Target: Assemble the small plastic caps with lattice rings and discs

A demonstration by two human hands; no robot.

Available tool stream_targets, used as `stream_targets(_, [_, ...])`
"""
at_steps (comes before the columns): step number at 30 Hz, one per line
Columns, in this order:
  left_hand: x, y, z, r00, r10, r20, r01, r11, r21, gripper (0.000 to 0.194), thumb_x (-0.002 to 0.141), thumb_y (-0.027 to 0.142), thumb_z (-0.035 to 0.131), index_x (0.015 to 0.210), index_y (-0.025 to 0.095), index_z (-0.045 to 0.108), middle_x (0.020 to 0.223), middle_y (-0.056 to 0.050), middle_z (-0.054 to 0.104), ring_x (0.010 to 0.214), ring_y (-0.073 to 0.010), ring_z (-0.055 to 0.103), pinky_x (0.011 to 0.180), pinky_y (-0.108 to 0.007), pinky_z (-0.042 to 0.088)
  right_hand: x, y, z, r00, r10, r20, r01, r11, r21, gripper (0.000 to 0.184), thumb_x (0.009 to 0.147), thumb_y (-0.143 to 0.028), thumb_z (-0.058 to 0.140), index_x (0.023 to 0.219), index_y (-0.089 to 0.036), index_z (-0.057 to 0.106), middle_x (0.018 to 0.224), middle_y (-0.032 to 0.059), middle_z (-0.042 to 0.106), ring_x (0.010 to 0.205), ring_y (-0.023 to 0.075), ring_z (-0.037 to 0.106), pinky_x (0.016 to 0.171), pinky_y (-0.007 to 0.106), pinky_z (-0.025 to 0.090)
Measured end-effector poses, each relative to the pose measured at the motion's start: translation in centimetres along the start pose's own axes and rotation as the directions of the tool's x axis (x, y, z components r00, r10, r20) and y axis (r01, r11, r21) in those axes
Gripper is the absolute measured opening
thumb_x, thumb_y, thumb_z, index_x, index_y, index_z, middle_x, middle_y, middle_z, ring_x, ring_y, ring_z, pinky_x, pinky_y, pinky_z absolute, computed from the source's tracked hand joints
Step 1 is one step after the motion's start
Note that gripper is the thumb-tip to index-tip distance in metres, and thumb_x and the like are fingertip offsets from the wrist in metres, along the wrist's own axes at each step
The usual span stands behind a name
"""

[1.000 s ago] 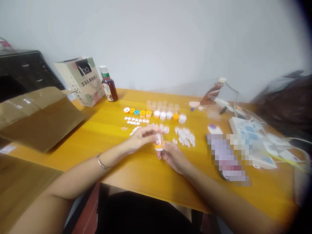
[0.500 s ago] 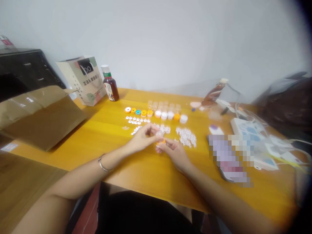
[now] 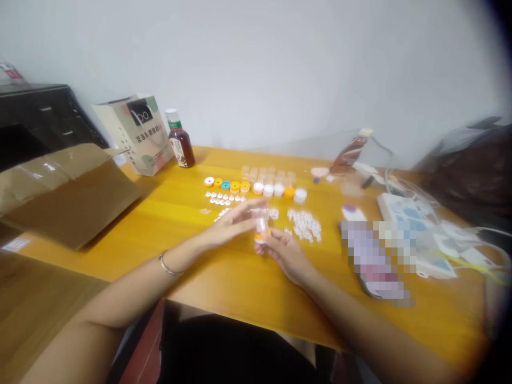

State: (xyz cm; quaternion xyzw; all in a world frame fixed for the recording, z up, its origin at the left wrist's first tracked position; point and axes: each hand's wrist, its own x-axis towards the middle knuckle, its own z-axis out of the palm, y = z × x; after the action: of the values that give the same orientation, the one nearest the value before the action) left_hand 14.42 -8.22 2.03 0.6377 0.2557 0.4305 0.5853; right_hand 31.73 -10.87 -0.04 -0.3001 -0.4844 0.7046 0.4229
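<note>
My right hand [image 3: 286,250] is closed in a pinch on a small clear plastic container [image 3: 262,230] with an orange and white base, held upright above the table. My left hand [image 3: 236,223] is open beside it, thumb and fingers stretched apart around the container's clear upper part; whether they touch it I cannot tell. Just beyond the hands lie small white pieces [image 3: 304,225] in a loose pile. A row of round orange, white and blue caps [image 3: 235,186] stretches behind, with several clear cups [image 3: 272,175] farther back.
Small white discs with stems [image 3: 220,201] lie left of centre. A cardboard box [image 3: 68,197], a paper bag [image 3: 148,138] and a dark bottle [image 3: 182,144] stand left. To the right are a blurred-out flat object [image 3: 376,266], a white power strip [image 3: 416,234], cables and a brown bottle [image 3: 350,154].
My left hand's fingers have loosened and spread away from the container's clear part, which shows more now. My right hand keeps its hold on the base.
</note>
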Motion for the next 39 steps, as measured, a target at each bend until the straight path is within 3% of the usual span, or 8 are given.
stream_targets(3, [0.1,-0.3,-0.1,0.994,0.009,-0.105,-0.003,0.999,0.054,0.03,0.076,0.031,0.064,0.103,0.019,0.056,0.104,-0.008,0.057,0.1,-0.019,0.053,0.086,-0.032,0.041,0.0,0.1,0.0,1.0,-0.005,-0.005,0.005,1.0,-0.027,0.018,0.073,-0.034,0.065,0.076,-0.017,0.064,0.065,0.0006,0.064,0.06,0.0104,0.056,0.062,0.024,0.043])
stream_targets(6, [0.2,-0.5,-0.1,0.999,-0.026,-0.041,0.025,0.999,-0.029,0.031,0.084,0.041,0.051,0.104,0.017,0.054,0.106,-0.01,0.057,0.098,-0.0198,0.054,0.085,-0.034,0.042,0.1,0.1,-0.1,1.0,-0.006,-0.002,0.006,1.0,-0.025,0.018,0.073,-0.035,0.065,0.076,-0.017,0.064,0.065,0.0004,0.064,0.06,0.0101,0.056,0.062,0.024,0.043])
stream_targets(10, [0.1,-0.6,0.1,0.99,0.021,-0.137,-0.014,0.999,0.049,0.036,0.074,0.032,0.066,0.103,0.018,0.05,0.104,-0.008,0.056,0.098,-0.0182,0.053,0.086,-0.032,0.041,0.1,0.0,-0.1,1.0,-0.012,-0.014,0.011,0.999,-0.046,0.017,0.074,-0.034,0.064,0.076,-0.017,0.064,0.066,0.0004,0.064,0.061,0.0095,0.057,0.063,0.023,0.043])
stream_targets(14, [0.0,-0.3,0.2,1.0,-0.017,-0.001,0.017,1.0,-0.019,0.035,0.081,0.031,0.057,0.113,0.02,0.046,0.119,-0.011,0.051,0.109,-0.0206,0.049,0.09,-0.034,0.039,0.2,0.1,-0.3,1.0,-0.024,-0.007,0.024,0.999,-0.041,0.018,0.076,-0.035,0.061,0.075,-0.017,0.064,0.065,0.0002,0.064,0.06,0.0096,0.056,0.063,0.024,0.043])
stream_targets(24, [0.1,-0.4,0.1,0.991,0.053,-0.119,-0.052,0.999,0.011,0.038,0.08,0.029,0.059,0.113,0.022,0.041,0.107,-0.007,0.055,0.097,-0.017,0.054,0.083,-0.031,0.042,0.2,-0.1,-0.2,0.996,-0.085,-0.019,0.08,0.977,-0.199,0.018,0.073,-0.036,0.064,0.074,-0.018,0.064,0.065,-0.0006,0.062,0.059,0.0105,0.055,0.062,0.025,0.044])
stream_targets(31, [0.0,-0.3,0.1,0.994,0.056,-0.096,-0.049,0.996,0.071,0.038,0.081,0.031,0.058,0.114,0.021,0.041,0.11,-0.009,0.054,0.101,-0.0189,0.053,0.086,-0.033,0.041,0.0,-0.3,0.2,0.995,-0.101,-0.019,0.094,0.968,-0.231,0.02,0.07,-0.036,0.066,0.081,-0.02,0.064,0.069,-0.0009,0.061,0.061,0.0115,0.055,0.064,0.027,0.046])
stream_targets(35, [-0.1,0.1,0.3,1.0,0.025,0.012,-0.026,0.999,0.027,0.036,0.084,0.028,0.053,0.116,0.021,0.04,0.114,-0.01,0.054,0.103,-0.0194,0.053,0.087,-0.034,0.041,0.1,-0.3,0.0,0.996,-0.091,-0.015,0.085,0.967,-0.24,0.02,0.074,-0.038,0.062,0.076,-0.019,0.063,0.066,-0.0006,0.061,0.06,0.0113,0.055,0.063,0.026,0.046])
stream_targets(39, [-0.1,0.4,0.3,0.992,0.013,-0.123,0.009,0.983,0.181,0.03,0.077,0.027,0.062,0.103,0.018,0.05,0.106,-0.008,0.056,0.095,-0.0174,0.054,0.081,-0.03,0.044,0.1,-0.4,0.0,0.994,-0.108,-0.014,0.101,0.964,-0.246,0.019,0.071,-0.037,0.065,0.077,-0.02,0.063,0.065,-0.0014,0.06,0.06,0.0114,0.054,0.063,0.026,0.045])
